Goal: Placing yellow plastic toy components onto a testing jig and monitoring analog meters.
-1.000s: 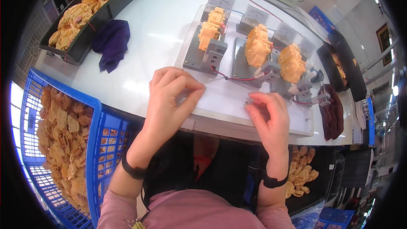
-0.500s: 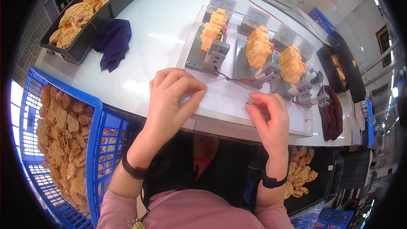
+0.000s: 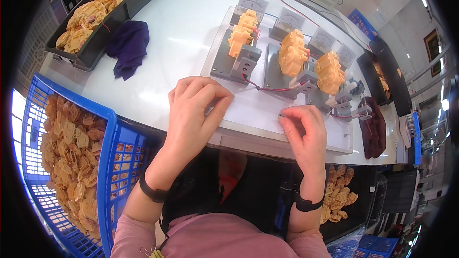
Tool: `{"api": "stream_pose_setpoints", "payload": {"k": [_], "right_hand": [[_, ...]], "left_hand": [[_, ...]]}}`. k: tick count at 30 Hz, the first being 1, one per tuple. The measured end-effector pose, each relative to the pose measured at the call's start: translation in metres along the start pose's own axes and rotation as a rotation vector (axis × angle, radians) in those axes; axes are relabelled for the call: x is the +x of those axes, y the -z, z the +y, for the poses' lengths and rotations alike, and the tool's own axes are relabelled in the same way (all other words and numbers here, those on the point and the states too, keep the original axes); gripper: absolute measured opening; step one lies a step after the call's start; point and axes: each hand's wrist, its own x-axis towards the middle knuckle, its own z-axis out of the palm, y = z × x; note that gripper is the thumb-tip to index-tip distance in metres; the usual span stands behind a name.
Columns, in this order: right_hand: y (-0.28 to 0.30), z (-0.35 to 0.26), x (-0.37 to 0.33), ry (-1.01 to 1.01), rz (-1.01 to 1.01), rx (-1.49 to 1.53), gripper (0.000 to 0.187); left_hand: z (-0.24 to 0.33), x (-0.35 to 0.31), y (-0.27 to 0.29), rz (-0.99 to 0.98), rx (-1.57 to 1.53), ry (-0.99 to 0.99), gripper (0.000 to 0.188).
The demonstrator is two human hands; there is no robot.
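Note:
My left hand (image 3: 191,112) rests at the front left of a white board (image 3: 248,114), its thumb and index tips pressed together; whether anything is between them is hidden. Near the board's front edge, my right hand (image 3: 307,129) has thumb and index tips brought close, with a tiny dark speck at them that I cannot make out. Beyond my hands stand grey test fixtures with red and black wires. They carry three yellow moulded plastic parts: a left one (image 3: 242,36), a middle one (image 3: 292,53) and a right one (image 3: 330,72). Neither hand touches these parts.
Analog meters (image 3: 290,17) stand behind the fixtures. A black bin (image 3: 52,51) of yellow parts and a purple cloth (image 3: 129,50) lie at left. A blue basket (image 3: 107,138) full of parts is below. At right are a maroon cloth (image 3: 374,131) and black trays (image 3: 389,62).
Both hands hold nearly the same pose and place. The view has shifted very slightly; the fixtures and parts stay put.

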Motion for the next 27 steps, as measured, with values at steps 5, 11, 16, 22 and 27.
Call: {"api": "stream_pose_setpoints", "payload": {"k": [5, 11, 16, 22, 27], "right_hand": [[0.001, -0.001, 0.001, -0.007, -0.001, 0.013, 0.009], [-0.001, -0.002, 0.003, -0.033, -0.01, 0.004, 0.008], [-0.001, -0.002, 0.003, -0.03, 0.0, -0.007, 0.008], [0.013, 0.0, -0.006, 0.01, 0.067, 0.046, 0.01], [0.052, 0.023, -0.017, -0.133, 0.118, -0.069, 0.013]], "left_hand": [[-0.001, -0.001, -0.001, 0.002, -0.013, 0.012, 0.007], [-0.001, -0.001, -0.002, -0.003, -0.009, 0.02, 0.008], [0.0, -0.002, -0.002, -0.003, -0.008, 0.03, 0.008], [0.001, 0.0, -0.002, -0.004, -0.024, 0.031, 0.008], [-0.001, -0.001, -0.003, -0.011, -0.034, 0.041, 0.008]]}}
